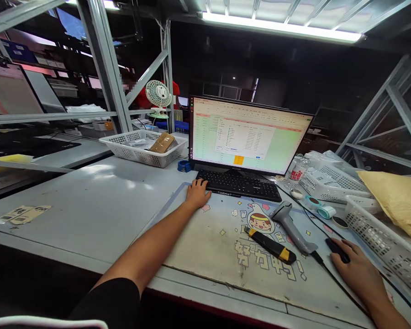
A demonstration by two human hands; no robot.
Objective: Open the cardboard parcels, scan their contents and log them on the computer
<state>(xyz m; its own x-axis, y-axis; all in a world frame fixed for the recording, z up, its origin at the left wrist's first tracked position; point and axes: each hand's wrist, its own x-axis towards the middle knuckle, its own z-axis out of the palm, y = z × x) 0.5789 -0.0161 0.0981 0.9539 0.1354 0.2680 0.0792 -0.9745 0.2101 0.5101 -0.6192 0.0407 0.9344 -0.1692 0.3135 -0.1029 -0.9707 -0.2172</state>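
Observation:
My left hand (197, 195) rests on the left end of a black keyboard (239, 184), its fingers apart over the keys. Behind the keyboard stands a monitor (205, 132) showing a spreadsheet with a file window over it. At the right, my right hand (358, 267) is wrapped round a black computer mouse (338, 250). Between my hands a grey barcode scanner (293, 228) lies on the printed desk mat (205, 246), its cable running toward the lower right. Beside it lies a yellow and black box cutter (272, 246).
A white basket (157, 159) holding a brown package (162, 143) stands left of the monitor, near a blue tape roll (184, 166). Rightward are more white baskets (383, 233), a yellow padded bag (397, 196), a plastic bottle (296, 171) and small rolls (326, 211). Metal frames flank the table.

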